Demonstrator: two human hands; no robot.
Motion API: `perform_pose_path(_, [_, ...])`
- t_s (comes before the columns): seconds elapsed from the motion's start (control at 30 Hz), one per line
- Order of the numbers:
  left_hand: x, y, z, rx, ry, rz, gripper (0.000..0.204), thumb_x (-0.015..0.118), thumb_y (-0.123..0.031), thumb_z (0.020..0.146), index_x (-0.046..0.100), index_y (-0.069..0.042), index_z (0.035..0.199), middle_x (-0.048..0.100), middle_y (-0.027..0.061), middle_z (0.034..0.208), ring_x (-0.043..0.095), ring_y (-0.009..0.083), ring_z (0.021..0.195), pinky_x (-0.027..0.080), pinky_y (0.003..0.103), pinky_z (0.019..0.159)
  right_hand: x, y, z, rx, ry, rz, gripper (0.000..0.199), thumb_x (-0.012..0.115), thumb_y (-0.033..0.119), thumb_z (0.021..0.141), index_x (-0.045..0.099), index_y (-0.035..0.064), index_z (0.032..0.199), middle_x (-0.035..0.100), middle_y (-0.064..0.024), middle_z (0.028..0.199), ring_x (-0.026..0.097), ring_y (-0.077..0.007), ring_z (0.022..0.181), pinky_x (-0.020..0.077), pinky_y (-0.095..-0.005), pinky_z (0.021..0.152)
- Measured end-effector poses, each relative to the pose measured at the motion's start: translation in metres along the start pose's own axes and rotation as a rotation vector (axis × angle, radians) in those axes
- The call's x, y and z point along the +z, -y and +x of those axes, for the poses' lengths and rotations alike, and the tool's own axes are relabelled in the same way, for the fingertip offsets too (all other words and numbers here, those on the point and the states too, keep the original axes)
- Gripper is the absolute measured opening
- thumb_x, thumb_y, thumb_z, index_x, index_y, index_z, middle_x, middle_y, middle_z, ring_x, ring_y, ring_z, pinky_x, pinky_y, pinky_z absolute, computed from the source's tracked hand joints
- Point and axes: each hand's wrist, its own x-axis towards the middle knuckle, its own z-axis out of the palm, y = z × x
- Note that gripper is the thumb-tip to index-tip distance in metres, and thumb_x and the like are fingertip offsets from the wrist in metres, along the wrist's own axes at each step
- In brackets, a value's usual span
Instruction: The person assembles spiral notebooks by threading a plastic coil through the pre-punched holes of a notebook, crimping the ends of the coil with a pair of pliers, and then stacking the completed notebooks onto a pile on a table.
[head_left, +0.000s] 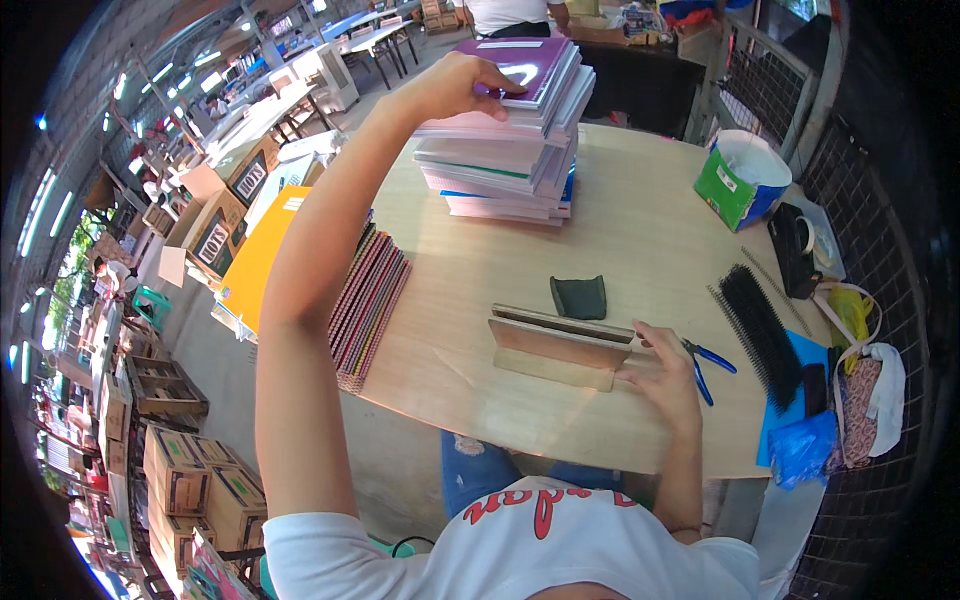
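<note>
My left hand [462, 88] reaches far across the table to a tall stack of papers and booklets [500, 160]. Its fingers lie over the left edge of the purple-covered booklet [535, 68] on top, with the thumb lower at the side, gripping it. Near the front, my right hand [665, 375] holds the right end of a slotted wooden stand [560, 345] between thumb and fingers. Just beyond the stand lies a small dark green pad [579, 297]. Blue-handled pliers [708, 368] rest right of my right hand.
Spiral-bound notebooks [370, 310] with a yellow cover [262, 255] are piled at the left edge. On the right lie black binding coils [760, 335], a green-and-white cut box [740, 185], a black case [793, 250] and a blue plastic bag [803, 448]. A wire mesh fence [870, 210] borders the right side.
</note>
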Motion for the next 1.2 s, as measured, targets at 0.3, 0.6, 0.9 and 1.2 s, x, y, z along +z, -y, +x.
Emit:
perform_pose_path(0.3, [0.004,0.008,0.002,0.049,-0.033,-0.025,0.051,0.084,-0.022,0.070,0.072,-0.014,0.119,0.072,0.0151,0.104,0.068,0.0278,0.088,0.053,0.038,0.082,-0.016,0.012,-0.006,0.029,-0.036,0.010,0.078,0.087,0.011,0.058,0.061,0.0079,0.132,0.063,-0.0132,0.118,0.062,-0.0285,0.104,0.0504,-0.0363,0.091])
perform_pose_path(0.6, [-0.010,0.021,0.005,0.065,-0.398,0.263,0.032,0.064,-0.014,0.091,0.066,-0.008,0.123,0.069,0.0233,0.092,0.068,0.0367,0.082,0.052,0.045,0.077,-0.010,0.051,0.036,-0.177,-0.193,0.199,0.059,0.080,0.001,0.069,0.062,0.0017,0.126,0.066,-0.0120,0.108,0.063,-0.0237,0.096,0.0514,-0.0343,0.086])
perform_pose_path(0.9, [-0.061,-0.064,0.076,-0.290,-0.314,0.535,0.029,0.056,-0.021,0.084,0.067,0.004,0.093,0.066,0.0292,0.083,0.066,0.0467,0.079,0.055,0.049,0.070,0.069,0.171,0.299,-0.193,-0.507,0.518,0.056,0.081,0.023,0.071,0.057,-0.0048,0.114,0.067,-0.0165,0.107,0.068,-0.0226,0.090,0.0588,-0.0359,0.066])
perform_pose_path(1.2, [0.014,-0.070,-0.089,-0.334,-0.630,-0.777,0.058,0.069,-0.017,0.090,0.045,0.007,0.137,0.061,0.0132,0.130,0.058,0.0210,0.115,0.043,0.033,0.100,-0.042,0.105,0.149,-0.276,-0.229,0.881,0.036,0.062,0.005,0.089,0.057,-0.0075,0.122,0.066,-0.0133,0.112,0.065,-0.0196,0.099,0.0509,-0.0331,0.091])
